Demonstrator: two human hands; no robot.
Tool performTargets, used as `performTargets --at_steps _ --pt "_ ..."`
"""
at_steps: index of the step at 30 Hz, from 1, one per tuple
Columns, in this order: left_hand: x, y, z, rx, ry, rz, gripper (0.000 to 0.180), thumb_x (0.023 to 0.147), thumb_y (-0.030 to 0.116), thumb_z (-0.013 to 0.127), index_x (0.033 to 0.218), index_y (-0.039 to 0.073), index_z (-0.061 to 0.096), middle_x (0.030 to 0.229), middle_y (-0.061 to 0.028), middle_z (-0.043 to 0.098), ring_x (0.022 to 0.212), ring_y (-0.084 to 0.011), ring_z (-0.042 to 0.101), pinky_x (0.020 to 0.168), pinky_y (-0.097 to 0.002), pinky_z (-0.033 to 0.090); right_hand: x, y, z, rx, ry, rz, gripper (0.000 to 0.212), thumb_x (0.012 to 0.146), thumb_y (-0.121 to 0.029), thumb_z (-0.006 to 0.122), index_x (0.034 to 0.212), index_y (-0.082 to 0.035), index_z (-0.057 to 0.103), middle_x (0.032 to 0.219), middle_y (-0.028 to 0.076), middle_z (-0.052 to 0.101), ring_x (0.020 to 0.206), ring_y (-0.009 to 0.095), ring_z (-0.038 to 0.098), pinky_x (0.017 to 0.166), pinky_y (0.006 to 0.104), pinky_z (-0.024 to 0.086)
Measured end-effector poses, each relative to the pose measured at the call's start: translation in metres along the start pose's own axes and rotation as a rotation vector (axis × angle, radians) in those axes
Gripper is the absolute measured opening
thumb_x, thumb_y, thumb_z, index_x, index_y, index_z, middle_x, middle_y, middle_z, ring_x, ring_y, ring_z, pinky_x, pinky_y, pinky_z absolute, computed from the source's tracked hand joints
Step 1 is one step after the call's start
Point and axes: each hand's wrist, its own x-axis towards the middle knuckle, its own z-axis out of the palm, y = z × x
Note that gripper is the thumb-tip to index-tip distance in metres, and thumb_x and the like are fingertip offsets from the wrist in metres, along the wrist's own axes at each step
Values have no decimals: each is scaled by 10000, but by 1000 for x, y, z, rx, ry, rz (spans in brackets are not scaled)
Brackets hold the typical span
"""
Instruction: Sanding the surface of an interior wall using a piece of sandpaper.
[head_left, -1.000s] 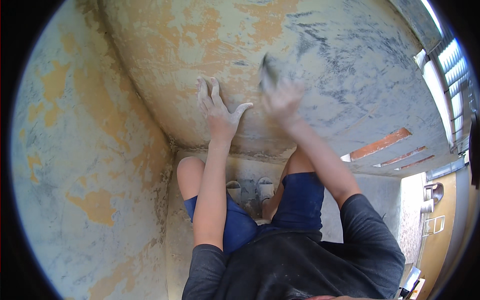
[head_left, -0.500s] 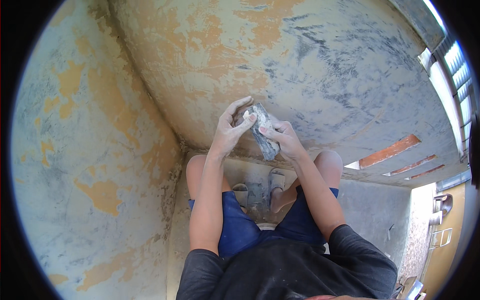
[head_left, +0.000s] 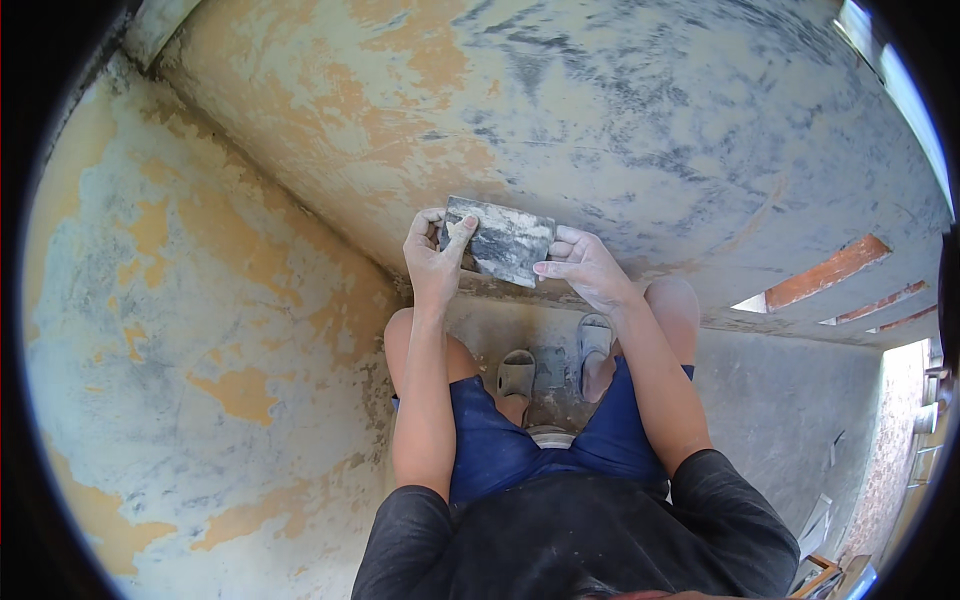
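- A patchy, scuffed wall (head_left: 620, 130) rises before me.
- The dark, white-dusted sheet (head_left: 507, 243) spans my two hands, in front of that wall.
- My left hand (head_left: 433, 264) pinches one end, thumb on top; my right hand (head_left: 594, 272) pinches the other.
- A dusty grip could let it slip; uneven pulling might tear it.

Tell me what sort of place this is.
Probably a worn or unfinished corner of a building: the left wall and front wall are patchy grey and ochre, orange-sided slots pierce the front wall, and the whitened left hand and right hand hold a chalky dark slab.
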Motion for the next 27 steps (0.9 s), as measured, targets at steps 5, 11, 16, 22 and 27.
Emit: performTargets --at_steps 5,11,16,22,27 --pt "-3 2 8 -6 43 39 180 973 50 776 1062 24 621 991 -8 678 869 -45 586 797 -214 491 -4 3 -6 -7 6 -50 407 927 -14 769 1311 62 658 1180 83 753 1045 113 671 937 282 514" --pt "-3 27 25 422 226 379 382 920 119 833 1226 29 624 1057 -53 696 998 -178 628 928 -333 490 1 5 -13 -19 78 -108 314 965 -50 739 1258 58 698 1104 62 760 960 84 653 844 261 510" --pt "-13 56 31 881 -14 571 408 889 138 849 1246 19 690 1113 -82 717 1031 -242 637 963 -389 503 10 4 -6 -113 112 -133 293 994 -63 705 1264 51 708 1106 63 764 985 92 659 892 269 516" --pt "-9 56 6 398 -265 -183 224 939 131 812 1091 -19 744 905 -33 739 866 -108 656 791 -268 535 24 8 8 -155 93 -92 281 1022 -57 676 1283 44 704 1137 69 762 1011 103 668 925 277 520" --pt "-8 17 -19 84 -198 -225 190 960 135 798 1055 -18 736 885 -20 733 781 -54 624 708 -230 511 31 14 24 -113 112 -89 326 1012 -53 701 1321 48 679 1152 85 758 1027 109 677 933 284 538"
